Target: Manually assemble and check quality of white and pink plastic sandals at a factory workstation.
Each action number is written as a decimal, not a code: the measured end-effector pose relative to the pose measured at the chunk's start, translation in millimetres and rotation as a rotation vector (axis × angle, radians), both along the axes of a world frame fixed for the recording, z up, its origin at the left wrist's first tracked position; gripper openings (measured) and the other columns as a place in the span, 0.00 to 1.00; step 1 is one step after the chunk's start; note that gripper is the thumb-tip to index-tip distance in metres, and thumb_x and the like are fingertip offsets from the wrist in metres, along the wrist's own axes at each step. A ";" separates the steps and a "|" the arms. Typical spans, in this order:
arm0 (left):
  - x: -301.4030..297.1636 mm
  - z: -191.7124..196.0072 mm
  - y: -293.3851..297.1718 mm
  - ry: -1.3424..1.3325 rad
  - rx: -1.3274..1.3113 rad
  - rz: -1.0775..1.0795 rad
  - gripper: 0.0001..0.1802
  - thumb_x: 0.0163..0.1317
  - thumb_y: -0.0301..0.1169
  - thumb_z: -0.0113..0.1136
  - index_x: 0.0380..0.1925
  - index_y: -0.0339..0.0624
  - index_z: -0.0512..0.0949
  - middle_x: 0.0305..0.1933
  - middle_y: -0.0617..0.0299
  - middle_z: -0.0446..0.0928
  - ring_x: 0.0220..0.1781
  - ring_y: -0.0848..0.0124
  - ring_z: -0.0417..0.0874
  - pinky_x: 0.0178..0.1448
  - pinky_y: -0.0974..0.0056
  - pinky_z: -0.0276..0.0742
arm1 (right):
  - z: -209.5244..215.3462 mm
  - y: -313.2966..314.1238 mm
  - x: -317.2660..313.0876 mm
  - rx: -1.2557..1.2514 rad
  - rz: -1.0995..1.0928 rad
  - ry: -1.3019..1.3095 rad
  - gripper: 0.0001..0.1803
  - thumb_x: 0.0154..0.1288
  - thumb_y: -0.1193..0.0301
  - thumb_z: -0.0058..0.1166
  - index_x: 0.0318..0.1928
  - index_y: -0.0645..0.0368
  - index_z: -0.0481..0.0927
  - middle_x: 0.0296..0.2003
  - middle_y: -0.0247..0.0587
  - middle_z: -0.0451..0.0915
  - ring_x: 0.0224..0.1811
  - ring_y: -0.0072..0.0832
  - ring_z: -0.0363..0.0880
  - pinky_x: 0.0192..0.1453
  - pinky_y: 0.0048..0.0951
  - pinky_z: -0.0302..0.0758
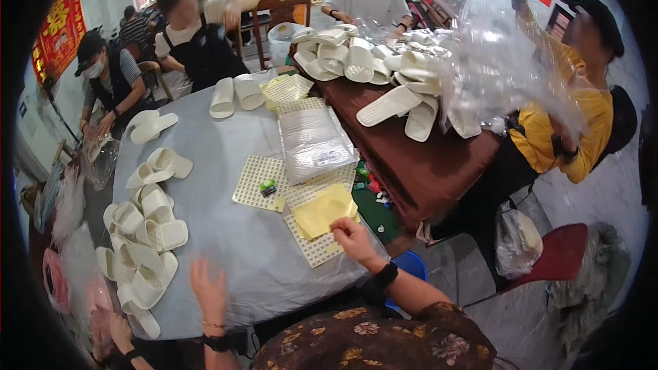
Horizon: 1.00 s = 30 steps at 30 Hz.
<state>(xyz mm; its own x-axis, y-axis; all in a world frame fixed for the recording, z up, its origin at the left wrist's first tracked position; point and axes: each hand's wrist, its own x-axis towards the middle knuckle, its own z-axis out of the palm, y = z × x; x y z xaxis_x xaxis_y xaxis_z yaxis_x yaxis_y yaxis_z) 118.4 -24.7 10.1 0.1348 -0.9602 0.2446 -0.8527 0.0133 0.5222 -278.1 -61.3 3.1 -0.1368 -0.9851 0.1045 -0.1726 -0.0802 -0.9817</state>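
Observation:
My right hand (351, 238) is closed in a pinch at the right edge of a plain yellow sheet (321, 214). The sheet lies on printed label sheets (317, 250) at the table's near right. My left hand (209, 290), blurred, is raised over the near table edge with its fingers apart and nothing visible in it. To its left, white slippers (156, 281) lie in overlapping pairs along the table's left side. Another label sheet (257, 179), with a small green and black object (269, 188) on it, and a silvery plastic-wrapped pack (317, 140) lie beyond my right hand.
A grey-covered table (219, 151) stands before me. A brown-covered table (425, 171) adjoins it, heaped with white slippers (360, 60). At right a person in yellow (582, 113) handles clear plastic bags (507, 68). A co-worker's hands (113, 329) are at lower left. Other people sit across.

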 end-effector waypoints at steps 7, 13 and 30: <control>-42.4 -47.9 37.1 0.055 -0.028 -0.081 0.29 0.59 0.37 0.62 0.59 0.35 0.73 0.67 0.43 0.66 0.71 0.44 0.61 0.73 0.44 0.56 | 65.6 -75.5 -103.8 -0.389 -0.438 0.213 0.06 0.63 0.78 0.54 0.41 0.63 0.78 0.32 0.37 0.79 0.33 0.22 0.76 0.39 0.26 0.75; -53.9 -49.5 39.2 -0.064 -0.092 -0.072 0.28 0.61 0.41 0.61 0.58 0.36 0.74 0.66 0.44 0.67 0.70 0.45 0.62 0.73 0.43 0.56 | 83.8 -154.0 -174.8 0.109 -0.483 -0.549 0.13 0.64 0.72 0.58 0.47 0.61 0.74 0.37 0.35 0.77 0.34 0.26 0.79 0.35 0.25 0.77; -58.5 -52.2 38.3 -0.092 -0.152 -0.101 0.27 0.59 0.42 0.61 0.54 0.35 0.75 0.63 0.44 0.70 0.68 0.44 0.64 0.72 0.43 0.56 | 72.7 -247.8 -234.0 0.248 -0.656 -0.292 0.09 0.64 0.68 0.57 0.39 0.60 0.79 0.31 0.45 0.83 0.28 0.38 0.82 0.29 0.39 0.81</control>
<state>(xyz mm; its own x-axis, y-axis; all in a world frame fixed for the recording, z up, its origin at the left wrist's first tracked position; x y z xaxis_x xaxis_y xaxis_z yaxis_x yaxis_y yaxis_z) 59.9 13.5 -42.0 0.0097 -0.9188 0.3946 -0.8872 0.1742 0.4273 -512.1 -309.1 75.8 -0.6910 -0.6821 -0.2394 0.1605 0.1782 -0.9708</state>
